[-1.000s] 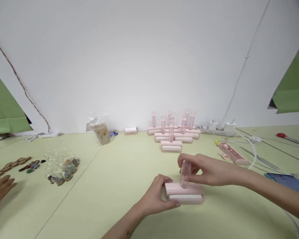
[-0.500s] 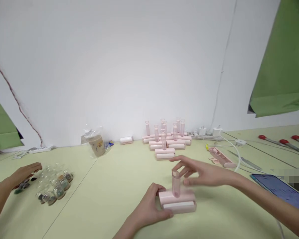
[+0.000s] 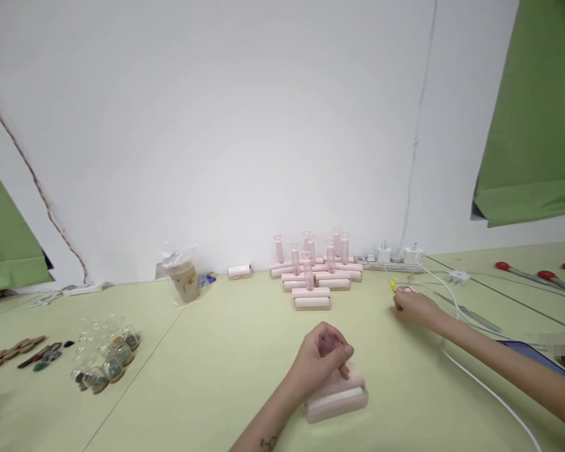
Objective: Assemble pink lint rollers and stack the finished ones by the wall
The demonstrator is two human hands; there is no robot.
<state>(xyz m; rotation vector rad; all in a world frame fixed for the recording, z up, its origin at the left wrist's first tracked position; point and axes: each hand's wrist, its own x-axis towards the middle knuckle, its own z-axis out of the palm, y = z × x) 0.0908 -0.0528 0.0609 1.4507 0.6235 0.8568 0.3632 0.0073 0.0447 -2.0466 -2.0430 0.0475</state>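
Observation:
My left hand (image 3: 317, 364) is closed around the short see-through handle of a pink lint roller (image 3: 336, 405). The roller lies on the table in front of me, its white roll facing me. Off to the right, my right hand (image 3: 417, 309) has its fingers curled together at the table top. A bit of pink plastic (image 3: 405, 289) shows just beyond those fingers; what they hold is hidden. Farther back, several matching pink lint rollers (image 3: 311, 298) stand in rows by the wall, handles upright.
Small glass domes (image 3: 113, 367), dark stones (image 3: 47, 356) and wooden discs (image 3: 14, 353) lie at left. A bagged cup (image 3: 185, 280) and a white roll (image 3: 240, 271) stand near the wall. At right are a white cable (image 3: 494, 395), a phone (image 3: 530, 355), tweezers (image 3: 475, 318) and red-ended tools (image 3: 546, 275).
My right hand has moved right, away from the roller to the pink plastic. My left hand has shifted from the roller's side to its handle. Another person's hand has left the stones.

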